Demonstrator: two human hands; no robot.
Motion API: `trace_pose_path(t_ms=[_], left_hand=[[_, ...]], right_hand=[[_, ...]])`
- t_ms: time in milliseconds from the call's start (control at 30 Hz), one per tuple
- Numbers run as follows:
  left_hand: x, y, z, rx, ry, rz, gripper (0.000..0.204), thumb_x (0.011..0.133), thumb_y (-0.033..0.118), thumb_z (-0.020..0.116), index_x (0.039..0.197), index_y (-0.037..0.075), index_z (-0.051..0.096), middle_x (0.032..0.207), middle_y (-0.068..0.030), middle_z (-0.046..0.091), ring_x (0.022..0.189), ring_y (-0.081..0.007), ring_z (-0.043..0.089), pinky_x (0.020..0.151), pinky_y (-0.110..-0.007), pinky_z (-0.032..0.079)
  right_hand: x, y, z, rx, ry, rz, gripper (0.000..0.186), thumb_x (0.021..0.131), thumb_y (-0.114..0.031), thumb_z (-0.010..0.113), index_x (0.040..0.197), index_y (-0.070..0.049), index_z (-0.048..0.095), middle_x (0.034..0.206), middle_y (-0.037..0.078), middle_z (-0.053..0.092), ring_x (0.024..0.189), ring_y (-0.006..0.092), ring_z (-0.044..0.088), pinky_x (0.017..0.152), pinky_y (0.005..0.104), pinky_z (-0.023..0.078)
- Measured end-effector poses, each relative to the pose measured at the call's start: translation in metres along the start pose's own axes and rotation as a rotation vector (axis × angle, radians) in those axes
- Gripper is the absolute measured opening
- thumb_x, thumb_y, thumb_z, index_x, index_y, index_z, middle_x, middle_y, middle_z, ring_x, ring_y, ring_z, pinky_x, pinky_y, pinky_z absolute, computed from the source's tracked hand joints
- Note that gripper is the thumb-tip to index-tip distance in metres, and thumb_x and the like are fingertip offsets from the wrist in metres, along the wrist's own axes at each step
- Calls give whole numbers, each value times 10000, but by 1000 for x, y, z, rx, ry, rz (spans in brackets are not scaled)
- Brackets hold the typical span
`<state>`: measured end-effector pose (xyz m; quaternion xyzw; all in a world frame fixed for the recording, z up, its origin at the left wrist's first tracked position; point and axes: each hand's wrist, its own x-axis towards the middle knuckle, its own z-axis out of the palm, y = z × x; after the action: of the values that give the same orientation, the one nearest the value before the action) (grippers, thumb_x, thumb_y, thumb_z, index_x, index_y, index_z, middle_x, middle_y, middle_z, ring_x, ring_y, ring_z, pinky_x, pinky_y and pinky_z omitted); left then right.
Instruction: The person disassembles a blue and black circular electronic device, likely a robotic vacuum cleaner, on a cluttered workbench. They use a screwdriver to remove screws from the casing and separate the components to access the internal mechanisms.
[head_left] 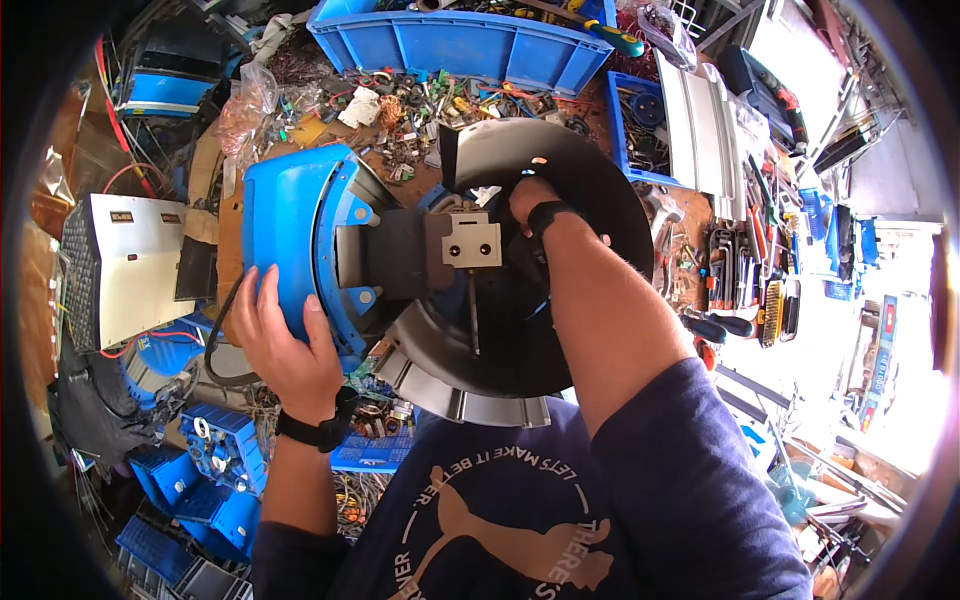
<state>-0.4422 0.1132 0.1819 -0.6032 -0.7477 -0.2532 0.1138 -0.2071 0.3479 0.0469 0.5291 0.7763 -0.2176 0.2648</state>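
Blue shell (275, 215): smooth, rounded, plastic-looking; lay under left hand (288, 348), fingers spread over its near end. Dark ring (612, 200): thin, broad, curved about right hand (530, 199); fingers partly hidden, grip could not be told. Between hands: pale block (471, 234), flat-faced, two round holes. Beyond both: loose scrap (440, 108).

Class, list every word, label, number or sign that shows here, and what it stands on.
Navy shirt: pale lettering around a tan animal print, partly legible; not quoted.
Cream box: dark labels, too small to read.
Blue curved part: pale characters, unclear.
Blue bar, far right: lettering, too blurred to read.
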Motion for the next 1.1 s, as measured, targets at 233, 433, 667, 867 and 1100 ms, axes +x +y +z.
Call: trace_pose_path(t_ms=[233, 433, 667, 867, 1100], left_hand=[[-2, -3, 1, 28, -4, 2, 409, 950, 209, 560, 1288, -19, 542, 1331, -233, 519, 1220, -409, 480, 1042, -488, 357], [-2, -1, 0, -10, -3, -20, 407, 944, 213, 565, 1281, -14, 549, 1325, -233, 524, 1209, -410, 487, 1038, -486, 362], [0, -1, 1, -13, 16, -24, 366, 939, 229, 582, 1222, -3, 593, 1266, -204, 557, 1172, -397, 504, 995, -484, 390], [-3, -1, -4, -85, -5, -50, 333, 943, 222, 601, 1194, 2, 614, 1255, -196, 547, 1159, -389, 501, 996, -480, 398], [-2, 1, 0, -74, 44, -35, 314, 940, 216, 596, 1168, 0, 619, 1253, -194, 542, 1154, -398, 500, 982, -492, 400]], right_hand=[[-18, -9, -7, 43, 166, 86, 156, 690, -96, 786, 824, -16, 770, 877, 174, 731, 894, 299, 718, 816, 394, 566], [-9, -5, -2, 137, 188, 200, 210, 776, -118, 723, 959, -20, 756, 960, 164, 732, 954, 288, 709, 858, 385, 561], [-31, -5, -22, -35, 134, 155, 220, 821, -159, 703, 975, -8, 743, 941, 128, 741, 921, 262, 715, 837, 364, 572], [1, 9, 3, 188, 293, 250, 279, 893, -266, 645, 915, -1, 729, 923, 183, 723, 916, 321, 701, 859, 392, 551], [-30, -10, -9, 705, 526, 572, 201, 921, -155, 579, 964, -34, 734, 1084, 202, 700, 1049, 343, 671, 883, 432, 544]])
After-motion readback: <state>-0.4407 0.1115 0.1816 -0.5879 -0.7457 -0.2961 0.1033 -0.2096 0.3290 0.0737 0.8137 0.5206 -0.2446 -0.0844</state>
